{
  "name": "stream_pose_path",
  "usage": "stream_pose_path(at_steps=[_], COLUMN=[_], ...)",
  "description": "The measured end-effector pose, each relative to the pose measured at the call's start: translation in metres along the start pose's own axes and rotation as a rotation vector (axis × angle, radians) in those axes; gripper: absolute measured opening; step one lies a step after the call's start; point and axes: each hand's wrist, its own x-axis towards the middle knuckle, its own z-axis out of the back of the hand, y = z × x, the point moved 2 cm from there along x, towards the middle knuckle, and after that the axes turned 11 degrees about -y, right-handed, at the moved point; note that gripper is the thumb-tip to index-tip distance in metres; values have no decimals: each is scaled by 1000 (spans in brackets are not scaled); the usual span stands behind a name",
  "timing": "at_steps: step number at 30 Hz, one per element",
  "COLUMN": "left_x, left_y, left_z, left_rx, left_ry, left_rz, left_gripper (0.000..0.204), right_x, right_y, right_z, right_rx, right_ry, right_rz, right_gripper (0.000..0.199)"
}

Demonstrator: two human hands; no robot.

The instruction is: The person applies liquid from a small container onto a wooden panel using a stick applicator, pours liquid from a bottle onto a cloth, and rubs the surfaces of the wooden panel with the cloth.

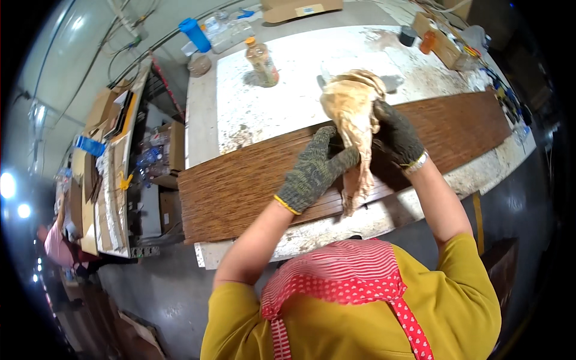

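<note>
A crumpled cream-coloured rag (353, 103) is bunched above a long brown wood-grain board (240, 185), its loose end hanging down across the board's near edge. My right hand (398, 135), in a dark green knitted glove, is closed on the rag's right side; some of its fingers are hidden. Wearing a matching glove, my left hand (312, 173) rests over the board with thumb and fingers apart. The left thumb tip touches the hanging part of the rag. Narrow grooves run lengthwise along the board.
Board and hands are over a stained white worktable (300, 66). Beyond them stand an orange-capped bottle (262, 62), a blue cup (195, 35), a dark cup (407, 36) and a cardboard box (443, 43). Left, a cluttered side bench (114, 198) stands near another person (60, 245).
</note>
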Motion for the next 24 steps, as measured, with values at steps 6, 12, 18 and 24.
stream_pose_path(at_steps=[6,12,18,24], left_x=[-9,-3,0,11], left_y=[-12,-7,-12,-3], left_z=[5,39,71,63], left_rx=[672,528,412,668], left_ry=[-420,-507,-616,-567], left_rz=[-722,-452,-656,-486], left_gripper=[19,20,56,30], right_x=[-19,-13,10,18], right_y=[-29,-41,-38,-58], right_z=[-22,-46,-10,-3], right_rx=[-140,-221,-390,-205], right_ry=[10,135,285,276], right_rz=[181,233,102,-66], right_gripper=[44,56,56,50])
